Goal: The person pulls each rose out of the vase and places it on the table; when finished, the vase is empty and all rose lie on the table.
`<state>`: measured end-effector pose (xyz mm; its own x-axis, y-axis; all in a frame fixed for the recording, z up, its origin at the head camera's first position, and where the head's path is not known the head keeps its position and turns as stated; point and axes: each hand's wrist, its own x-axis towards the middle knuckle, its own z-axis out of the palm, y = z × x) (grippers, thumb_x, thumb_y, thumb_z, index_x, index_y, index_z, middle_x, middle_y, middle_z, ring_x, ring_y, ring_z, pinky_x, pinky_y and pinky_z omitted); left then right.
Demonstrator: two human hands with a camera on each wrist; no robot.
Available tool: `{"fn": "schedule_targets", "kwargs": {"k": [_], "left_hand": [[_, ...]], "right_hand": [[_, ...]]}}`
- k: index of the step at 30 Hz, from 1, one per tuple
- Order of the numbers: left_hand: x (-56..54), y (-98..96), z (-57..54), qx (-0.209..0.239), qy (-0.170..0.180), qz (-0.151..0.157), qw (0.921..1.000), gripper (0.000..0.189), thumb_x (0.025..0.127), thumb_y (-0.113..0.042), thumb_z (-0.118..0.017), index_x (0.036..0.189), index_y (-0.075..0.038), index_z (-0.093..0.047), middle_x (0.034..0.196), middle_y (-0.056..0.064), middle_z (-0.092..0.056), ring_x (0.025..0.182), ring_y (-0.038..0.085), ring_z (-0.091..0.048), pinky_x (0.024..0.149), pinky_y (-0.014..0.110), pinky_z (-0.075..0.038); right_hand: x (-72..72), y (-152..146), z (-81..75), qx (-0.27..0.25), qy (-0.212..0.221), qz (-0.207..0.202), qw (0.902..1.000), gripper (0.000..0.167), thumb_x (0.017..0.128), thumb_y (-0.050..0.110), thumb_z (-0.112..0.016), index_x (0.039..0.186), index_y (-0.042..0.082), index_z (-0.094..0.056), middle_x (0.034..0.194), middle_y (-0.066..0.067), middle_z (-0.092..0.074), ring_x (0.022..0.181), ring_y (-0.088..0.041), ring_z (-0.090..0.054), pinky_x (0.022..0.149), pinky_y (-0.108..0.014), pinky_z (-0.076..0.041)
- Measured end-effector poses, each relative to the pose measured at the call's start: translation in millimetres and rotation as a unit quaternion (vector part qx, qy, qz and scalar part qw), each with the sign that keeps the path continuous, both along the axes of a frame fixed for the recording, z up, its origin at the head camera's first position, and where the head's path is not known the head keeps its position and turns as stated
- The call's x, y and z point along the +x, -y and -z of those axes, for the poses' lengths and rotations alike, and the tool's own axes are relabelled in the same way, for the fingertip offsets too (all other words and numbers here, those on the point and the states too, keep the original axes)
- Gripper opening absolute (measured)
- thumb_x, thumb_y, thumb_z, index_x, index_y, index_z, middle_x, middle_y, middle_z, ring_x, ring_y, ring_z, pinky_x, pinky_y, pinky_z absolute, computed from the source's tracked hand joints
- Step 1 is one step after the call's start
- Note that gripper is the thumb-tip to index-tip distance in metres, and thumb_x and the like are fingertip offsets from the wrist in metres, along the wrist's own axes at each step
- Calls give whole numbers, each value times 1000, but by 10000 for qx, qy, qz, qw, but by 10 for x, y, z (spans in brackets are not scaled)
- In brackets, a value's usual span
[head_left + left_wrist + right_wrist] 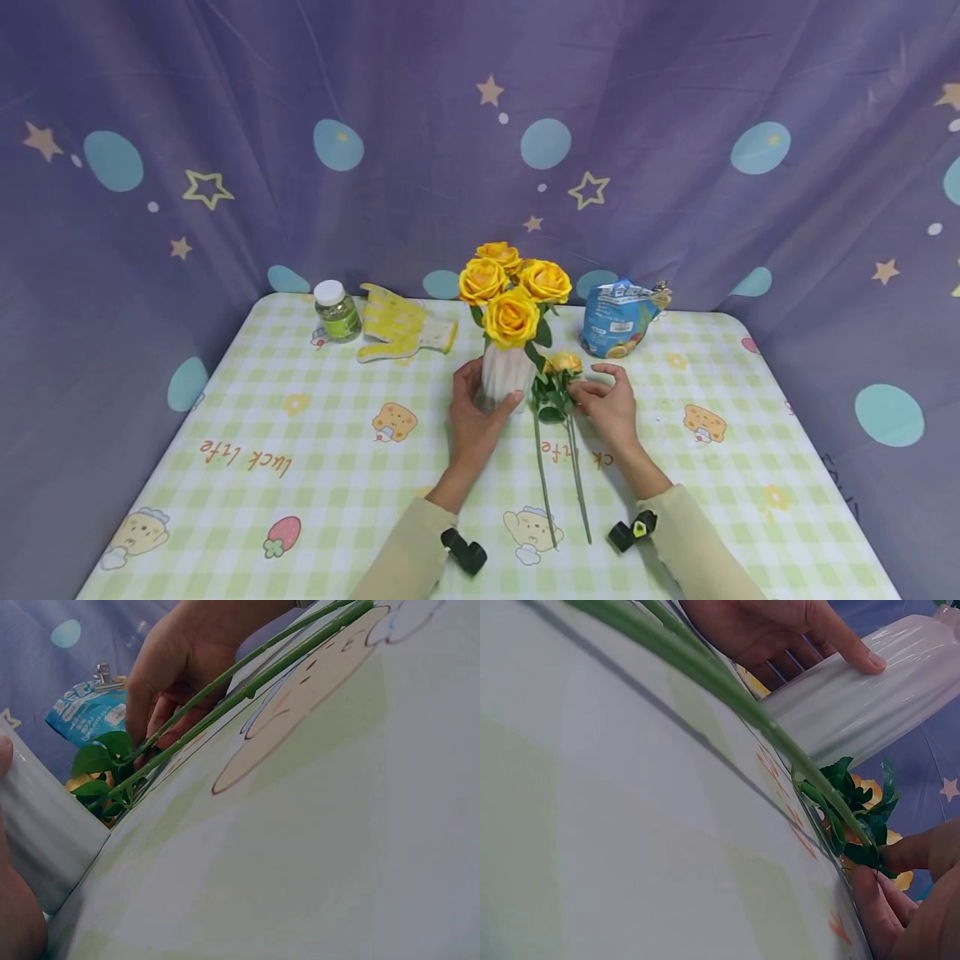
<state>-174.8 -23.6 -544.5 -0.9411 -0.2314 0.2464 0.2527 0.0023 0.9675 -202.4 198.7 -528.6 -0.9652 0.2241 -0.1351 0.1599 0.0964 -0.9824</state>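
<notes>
A ribbed white vase (501, 379) stands mid-table, holding several large yellow roses (512, 317). My left hand (476, 429) grips its lower part, with the thumb across the near side; the right wrist view shows that thumb on the glossy vase wall (877, 682). Just right of the vase, two more yellow roses (566, 362) lie on the table, their long green stems (577, 483) pointing toward me. My right hand (611, 408) pinches one of them among the green leaves (855, 802), close under the bloom. In the left wrist view, part of the right hand's fingertips is hidden by the stems.
Behind to the left are a white-capped jar (339, 312) and a yellow-and-white work glove (401, 325). A blue bag (621, 321) closed with a metal clip stands at the back right. A checked cloth (322, 517) covers the table, and a purple curtain (420, 125) hangs behind.
</notes>
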Motion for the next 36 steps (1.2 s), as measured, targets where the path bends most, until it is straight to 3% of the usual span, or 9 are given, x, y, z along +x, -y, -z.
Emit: {"fn": "schedule_targets", "kwargs": {"k": [10, 22, 28, 36], "left_hand": [[-6, -2, 7, -61, 44, -13, 10000, 73, 90, -21, -94, 152, -15, -55, 152, 6, -65, 146, 27, -57, 125, 57, -38], [-5, 2, 22, -115, 75, -40, 9999, 75, 90, -25, -94, 153, -16, -54, 154, 7, -64, 148, 28, -55, 126, 58, -37], [-2, -2, 6, -102, 56, -35, 9999, 74, 90, -24, -94, 152, -14, -54, 154, 8, -64, 148, 29, -55, 126, 58, -37], [-4, -3, 13, -134, 72, -35, 9999, 74, 90, -23, -94, 153, -16, -54, 155, 6, -64, 148, 26, -55, 126, 56, -38]], "right_hand": [[17, -31, -19, 145, -318, 328, 9988, 47, 97, 1, -84, 133, 2, -55, 100, -14, -84, 63, -11, -77, 62, -26, -63], [18, -92, -72, 491, -818, 754, 9926, 41, 91, 3, -90, 122, 6, -63, 77, 15, -79, 62, -9, -74, 57, -19, -55], [30, -120, -173, 231, -1173, 889, 9888, 42, 91, 2, -90, 124, 0, -63, 77, 14, -78, 64, -10, -74, 59, -19, -56], [49, -146, -348, -278, -1744, 1041, 9788, 38, 92, -2, -87, 117, 10, -62, 80, 13, -79, 69, -7, -72, 60, -20, -59]]}}
